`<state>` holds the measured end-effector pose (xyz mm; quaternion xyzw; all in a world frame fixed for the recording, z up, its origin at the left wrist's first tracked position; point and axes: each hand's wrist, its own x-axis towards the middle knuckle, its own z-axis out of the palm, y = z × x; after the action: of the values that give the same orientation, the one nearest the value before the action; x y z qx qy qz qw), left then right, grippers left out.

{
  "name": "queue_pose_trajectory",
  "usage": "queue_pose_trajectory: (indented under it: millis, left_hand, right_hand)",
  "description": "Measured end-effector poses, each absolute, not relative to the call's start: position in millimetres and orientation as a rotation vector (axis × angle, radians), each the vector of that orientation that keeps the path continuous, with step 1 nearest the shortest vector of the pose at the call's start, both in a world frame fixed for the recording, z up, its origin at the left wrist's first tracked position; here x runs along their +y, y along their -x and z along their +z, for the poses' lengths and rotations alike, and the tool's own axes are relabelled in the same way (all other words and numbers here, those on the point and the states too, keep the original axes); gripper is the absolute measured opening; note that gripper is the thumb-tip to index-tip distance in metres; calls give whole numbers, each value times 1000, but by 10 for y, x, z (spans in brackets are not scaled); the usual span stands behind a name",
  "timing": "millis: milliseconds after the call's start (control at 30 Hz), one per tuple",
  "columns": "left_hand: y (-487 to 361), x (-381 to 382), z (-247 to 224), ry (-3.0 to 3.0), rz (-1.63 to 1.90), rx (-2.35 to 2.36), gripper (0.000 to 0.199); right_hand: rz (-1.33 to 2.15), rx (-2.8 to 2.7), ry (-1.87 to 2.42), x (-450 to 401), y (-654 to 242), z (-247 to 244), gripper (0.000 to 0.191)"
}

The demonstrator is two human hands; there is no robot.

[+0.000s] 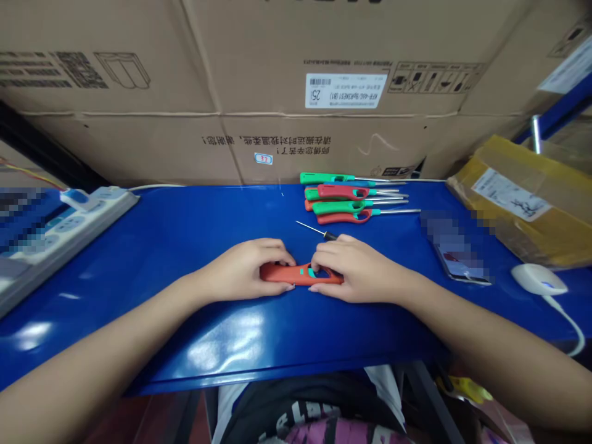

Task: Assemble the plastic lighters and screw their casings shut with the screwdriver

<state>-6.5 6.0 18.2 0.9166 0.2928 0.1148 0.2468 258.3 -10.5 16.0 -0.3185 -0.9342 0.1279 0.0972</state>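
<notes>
An orange-red lighter body (296, 275) with teal parts lies lengthwise between my hands on the blue table (231, 345). My left hand (250, 269) grips its left end, thumb below and fingers above. Around its right end, by the trigger opening, my right hand (354, 269) is closed. A screwdriver (317, 229) with a thin metal shaft points up and left from behind my right fingers; most of its dark handle is hidden. Beyond it lies a pile of several red, green and blue long-necked lighters (345, 206), their metal rods pointing right.
A phone (457, 253) and a white device (539, 279) with a cable lie at the right, near a yellow-taped package (522, 197). At the left is a white power strip (78, 225). Large cardboard (157, 148) stands along the back edge.
</notes>
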Motion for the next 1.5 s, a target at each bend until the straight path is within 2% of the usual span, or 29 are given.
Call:
queue_pose_trajectory:
  millis: [133,233,333,433,633,700,800,900,1033,1200,1500]
  left_hand:
    - [13,36,105,-2454,425,806,29]
    - [-3,50,61,-2411,502,804,28]
    - [-16,54,21,-2400,582,832,43]
    - [-18,43,-7,-2394,644,883,60]
    - [13,40,39,-2609,725,917,72]
    - [24,45,84,-2701,771,917,64]
    - [31,36,137,-2759,730,868,36]
    - [19,0,144,-2785,581,806,26]
    - [-27,-55,104,-2629,462,905,15]
    - [-54,-73,70,-2474,448,960,13]
    - [-39,-76,72,-2438,424,891,20]
  right_hand:
    - [481,-2743,949,-55,-2659,205,25]
    - [422,-2751,973,-45,-2686,238,26]
    - [265,-2749,1067,-42,-2669,224,31]
    - [98,-2725,1147,-19,-2664,177,27]
    - [-77,-2626,1100,29,-2715,153,20]
    - [10,-2571,1070,11,-2712,179,18]
    - [253,-2539,1024,-53,-2676,215,12]
    - [422,-2543,1088,-128,-2616,211,13]
    - [447,-2621,1174,-177,-2556,165,20]
    - [502,-2612,1220,-175,-2534,173,26]
    - [733,-2450,1134,-143,-2570,178,20]
